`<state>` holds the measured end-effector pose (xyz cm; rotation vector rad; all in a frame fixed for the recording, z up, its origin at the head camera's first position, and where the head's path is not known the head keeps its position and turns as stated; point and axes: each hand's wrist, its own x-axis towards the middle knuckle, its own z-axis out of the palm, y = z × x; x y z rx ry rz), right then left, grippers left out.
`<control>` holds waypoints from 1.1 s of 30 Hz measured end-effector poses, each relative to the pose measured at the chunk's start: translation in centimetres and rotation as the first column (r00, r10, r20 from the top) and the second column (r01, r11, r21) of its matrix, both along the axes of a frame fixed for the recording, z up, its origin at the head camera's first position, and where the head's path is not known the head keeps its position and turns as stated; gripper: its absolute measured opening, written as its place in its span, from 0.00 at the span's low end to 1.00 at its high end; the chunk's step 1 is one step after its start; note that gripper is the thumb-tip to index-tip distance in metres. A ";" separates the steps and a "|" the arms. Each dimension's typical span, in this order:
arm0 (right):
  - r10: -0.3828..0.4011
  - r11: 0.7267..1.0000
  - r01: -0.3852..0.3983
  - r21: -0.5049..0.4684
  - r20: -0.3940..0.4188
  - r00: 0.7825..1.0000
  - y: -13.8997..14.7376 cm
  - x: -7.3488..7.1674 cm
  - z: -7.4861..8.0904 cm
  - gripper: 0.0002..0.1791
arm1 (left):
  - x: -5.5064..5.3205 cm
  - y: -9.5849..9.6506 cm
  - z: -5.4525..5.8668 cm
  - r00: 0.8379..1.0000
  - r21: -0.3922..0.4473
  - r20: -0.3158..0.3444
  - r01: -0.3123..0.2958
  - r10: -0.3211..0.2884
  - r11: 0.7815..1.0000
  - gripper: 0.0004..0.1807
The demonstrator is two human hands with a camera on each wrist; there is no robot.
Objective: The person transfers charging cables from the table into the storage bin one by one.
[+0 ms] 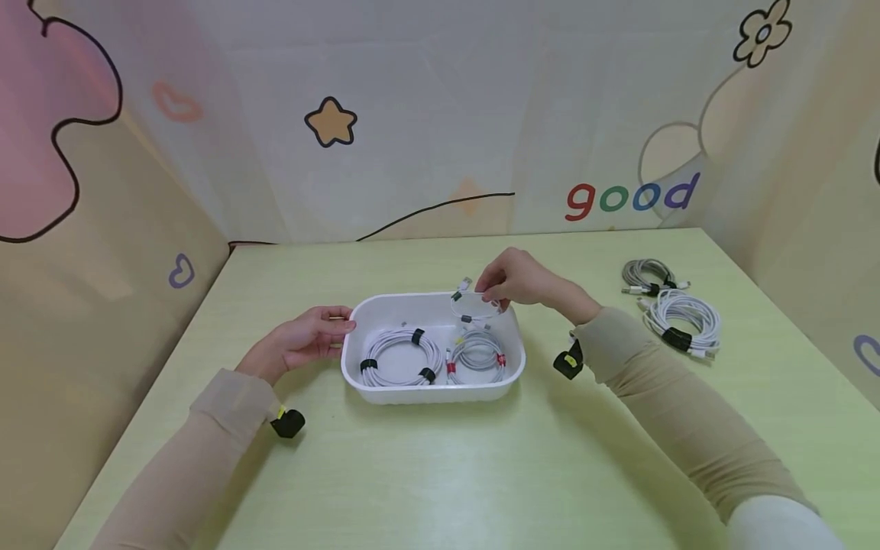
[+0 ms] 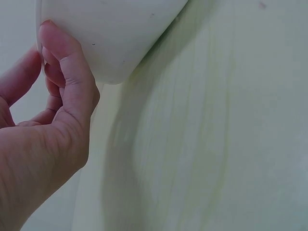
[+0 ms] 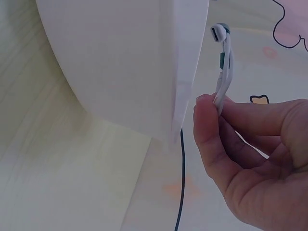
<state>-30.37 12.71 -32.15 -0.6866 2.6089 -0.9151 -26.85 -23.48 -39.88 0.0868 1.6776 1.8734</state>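
Small loop (image 3: 224, 72) of white cable is at the bin's (image 1: 426, 393) far right corner, above or just inside the rim; height can't be read exactly. Key relation: it sticks out leftward from the right hand (image 1: 525, 279), long axis roughly along the bin's length, plug end at the far left of the loop, free. Right wrist view has it nearly edge-on, apart from the bin wall. Right grip: thumb and finger pinched together on the loop's right end. Below and nearer: red-tied coil (image 1: 477, 353) in the right half, black-tied coil (image 1: 435, 350) in the left. Left hand (image 1: 309, 336) is at the opposite end, thumb and fingers pinching the left rim, well away from the loop; right is nearer. Grey coil (image 1: 635, 271) and thick white coil (image 1: 708, 321) lie on the table (image 1: 440, 466), right of the bin.
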 end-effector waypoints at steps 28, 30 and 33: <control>-0.302 0.942 0.336 0.016 -0.400 0.865 12.3 -3.2 -1.6 0.15 | 0.1 -0.4 -0.1 1.000 -0.013 -0.006 -0.004 0.004 1.000 0.06; -0.354 0.913 0.405 0.044 -0.408 0.841 14.6 -3.6 -1.7 0.16 | 0.0 -0.3 -0.2 1.000 -0.020 -0.011 -0.005 0.005 1.000 0.06; -0.413 0.862 0.491 0.124 -0.388 0.824 17.8 -4.0 -1.9 0.18 | -0.3 -0.3 -0.3 1.000 -0.029 -0.021 0.001 -0.002 1.000 0.07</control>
